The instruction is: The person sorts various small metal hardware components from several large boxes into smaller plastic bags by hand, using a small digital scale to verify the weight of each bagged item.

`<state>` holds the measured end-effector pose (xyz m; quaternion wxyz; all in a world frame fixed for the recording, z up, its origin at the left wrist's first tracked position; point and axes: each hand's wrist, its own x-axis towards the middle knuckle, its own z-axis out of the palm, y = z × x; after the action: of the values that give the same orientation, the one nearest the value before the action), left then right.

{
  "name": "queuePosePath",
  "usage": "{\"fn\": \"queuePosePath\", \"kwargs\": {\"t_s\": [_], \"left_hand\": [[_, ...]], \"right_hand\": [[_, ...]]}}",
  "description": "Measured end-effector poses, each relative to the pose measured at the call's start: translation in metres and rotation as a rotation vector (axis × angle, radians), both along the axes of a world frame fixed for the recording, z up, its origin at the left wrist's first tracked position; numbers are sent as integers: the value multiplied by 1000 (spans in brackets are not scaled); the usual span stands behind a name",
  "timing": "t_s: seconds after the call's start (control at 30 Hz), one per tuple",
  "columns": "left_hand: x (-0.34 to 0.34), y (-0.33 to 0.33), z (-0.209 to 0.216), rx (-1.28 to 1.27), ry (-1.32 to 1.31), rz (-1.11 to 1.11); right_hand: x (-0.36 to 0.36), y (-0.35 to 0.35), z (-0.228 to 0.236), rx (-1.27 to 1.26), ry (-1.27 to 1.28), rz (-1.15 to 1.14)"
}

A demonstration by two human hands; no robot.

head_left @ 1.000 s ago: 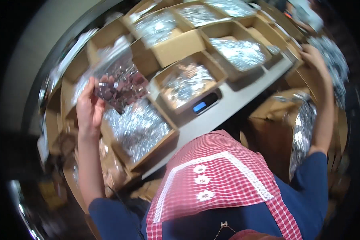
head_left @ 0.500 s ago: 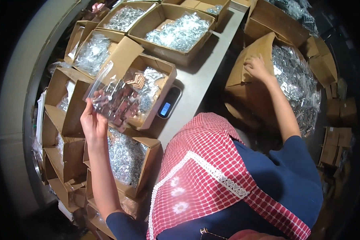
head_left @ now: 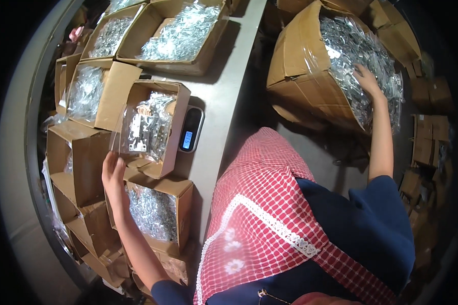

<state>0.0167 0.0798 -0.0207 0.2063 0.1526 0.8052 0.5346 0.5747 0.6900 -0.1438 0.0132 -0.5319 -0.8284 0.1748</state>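
Observation:
At the left, my left hand (head_left: 115, 172) pinches the lower edge of a clear plastic bag (head_left: 116, 133). The bag holds shiny metal brackets (head_left: 137, 133) and lies over the small cardboard box (head_left: 171, 129), which sits on a digital scale (head_left: 193, 122). Inside that box are metal parts and some copper-coloured pieces (head_left: 145, 110). At the right, my right hand (head_left: 367, 81) is over a large cardboard box (head_left: 296, 56) heaped with bagged metal parts (head_left: 348, 43). Its fingers are apart at the top of the heap, with nothing visibly held.
Open cardboard boxes of metal parts stand behind the scale, including a wide box (head_left: 208, 53). Another box of small parts (head_left: 180, 216) is nearer me. Tilted boxes (head_left: 91, 157) line the left side. The grey table edge (head_left: 234, 96) runs between scale and large box.
My left hand has lowered the bag from in front of the small box onto it. My right hand has moved from the large box's flap onto its heap. The view has shifted right.

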Motion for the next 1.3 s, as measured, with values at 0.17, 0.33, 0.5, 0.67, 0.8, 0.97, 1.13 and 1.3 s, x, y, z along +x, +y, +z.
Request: {"fn": "queuePosePath", "kwargs": {"t_s": [0.17, 0.33, 0.5, 0.67, 0.8, 0.97, 1.13, 1.3], "left_hand": [[31, -54, 37, -48, -164, -99], [62, -92, 63, 65, -173, 45], [114, -151, 90, 181, -32, 352], [250, -223, 112, 413, 178, 808], [405, -216, 69, -250, 389, 988], [558, -206, -47, 34, 138, 1231], [549, -66, -45, 245, 52, 1666], [506, 13, -60, 394, -137, 1180]], "right_hand": [[4, -15, 35, -109, -59, -2], [-7, -39, 71, -272, 120, 129], [5, -32, 70, -92, 348, 13], [30, 14, 84, -146, 636, -150], [-14, 25, 139, 116, 396, 69], [-40, 49, 184, 366, 149, 336], [-54, 70, 233, -163, 635, 53], [-95, 7, 271, -544, 964, 305]]}}
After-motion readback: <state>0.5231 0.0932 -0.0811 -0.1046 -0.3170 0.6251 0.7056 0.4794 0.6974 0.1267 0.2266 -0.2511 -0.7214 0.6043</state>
